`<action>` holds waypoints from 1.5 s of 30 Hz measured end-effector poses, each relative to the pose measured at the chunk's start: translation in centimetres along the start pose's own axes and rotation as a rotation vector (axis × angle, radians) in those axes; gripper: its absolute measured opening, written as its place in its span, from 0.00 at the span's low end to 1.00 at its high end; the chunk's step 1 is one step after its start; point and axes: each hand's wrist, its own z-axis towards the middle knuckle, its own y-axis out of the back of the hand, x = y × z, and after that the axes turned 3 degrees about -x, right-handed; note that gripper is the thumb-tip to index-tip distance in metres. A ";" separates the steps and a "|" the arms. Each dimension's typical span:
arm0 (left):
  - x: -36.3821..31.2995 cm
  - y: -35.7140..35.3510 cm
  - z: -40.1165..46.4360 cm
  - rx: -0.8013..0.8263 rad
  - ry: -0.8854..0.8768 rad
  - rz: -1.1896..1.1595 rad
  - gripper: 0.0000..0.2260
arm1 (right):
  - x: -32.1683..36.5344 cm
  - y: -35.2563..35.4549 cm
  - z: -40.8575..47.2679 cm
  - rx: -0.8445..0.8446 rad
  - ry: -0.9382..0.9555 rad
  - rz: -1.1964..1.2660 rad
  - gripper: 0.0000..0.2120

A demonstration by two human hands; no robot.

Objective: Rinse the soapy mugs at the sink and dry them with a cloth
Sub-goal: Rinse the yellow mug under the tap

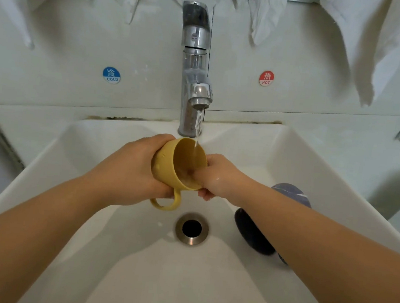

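White sink (71, 189), square basin, drain (191, 228) at centre of its floor. Cold sticker (111, 75), blue, on the back wall left of the tap. Left hand (130, 169), over the basin left of centre, fingers curled round the outside of the mug. Mug (166, 165), yellow, held above the drain and tilted, mouth facing up and to the right, handle hanging at the bottom. Tap (196, 62), chrome, at the middle of the back edge, running; water (197, 129) falls in a thin stream into the mug's mouth. Right hand (218, 176), pinching the mug's right rim, fingers inside, thumb below the rim outside. Dark mug (255, 229), lying on its side on the basin floor right of the drain, partly hidden by the right forearm. Hot sticker (266, 78), red, on the wall right of the tap. Cloths (264, 15), white, hanging along the top of the wall.
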 end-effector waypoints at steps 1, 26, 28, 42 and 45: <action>0.0 0.1 0.0 -0.018 -0.003 0.005 0.31 | 0.1 -0.4 -0.1 0.025 -0.032 0.029 0.09; -0.3 -1.4 -0.2 0.205 -0.078 0.208 0.38 | 1.7 1.0 -0.6 -0.283 0.352 -0.699 0.04; -0.3 -1.2 0.0 0.163 -0.094 0.180 0.35 | 1.4 1.5 -0.2 -0.293 0.263 -0.600 0.05; 0.2 -1.1 -0.1 -0.022 0.094 -0.111 0.35 | 1.7 1.2 -2.1 -0.302 0.293 -0.360 0.09; 0.4 -1.2 -0.1 -0.023 0.155 -0.177 0.33 | 3.2 0.8 -3.2 -0.154 0.418 -0.323 0.09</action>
